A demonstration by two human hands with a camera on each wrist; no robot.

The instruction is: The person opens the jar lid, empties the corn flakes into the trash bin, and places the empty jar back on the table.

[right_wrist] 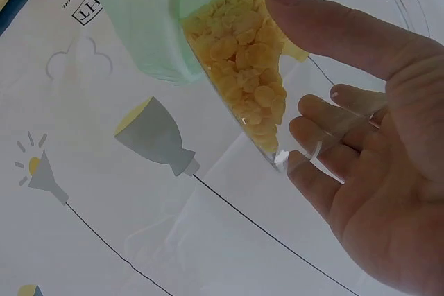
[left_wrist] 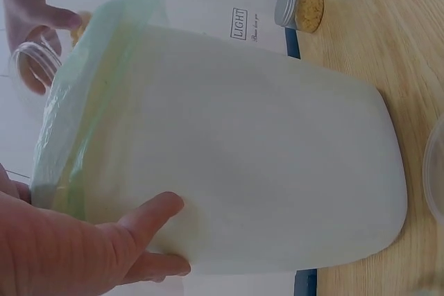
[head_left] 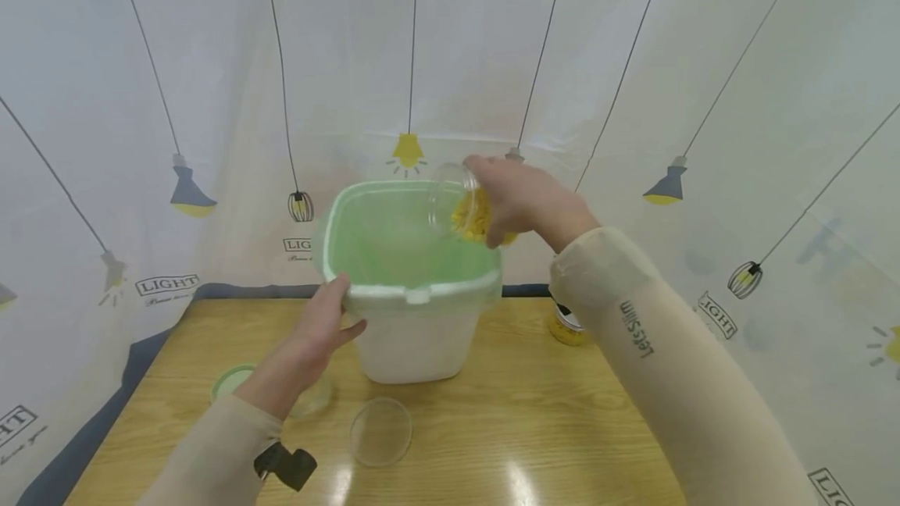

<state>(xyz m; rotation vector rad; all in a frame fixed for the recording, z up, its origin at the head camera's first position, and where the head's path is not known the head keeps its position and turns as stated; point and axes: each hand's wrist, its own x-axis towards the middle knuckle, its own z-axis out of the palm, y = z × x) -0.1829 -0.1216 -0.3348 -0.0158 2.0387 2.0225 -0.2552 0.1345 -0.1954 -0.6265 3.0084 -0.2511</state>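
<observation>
A white bin (head_left: 415, 346) with a pale green liner (head_left: 383, 244) over its rim stands on the wooden table. My left hand (head_left: 312, 338) holds its left front edge, thumb and a finger against the white side in the left wrist view. Above the bin's right rim, my right hand (head_left: 526, 197) grips a clear jar (head_left: 443, 197) tipped on its side, mouth toward the bin's inside. Yellow flakes (right_wrist: 239, 60) lie along the jar's lower wall, beside the green liner in the right wrist view. The bin's bottom inside is hidden.
A second jar (left_wrist: 309, 12) of yellow flakes with a silver lid stands at the back right, partly behind my right sleeve. In front of the bin lies a clear round lid (head_left: 381, 432). A green round item (head_left: 232, 379) is at the left. A printed white sheet hangs behind.
</observation>
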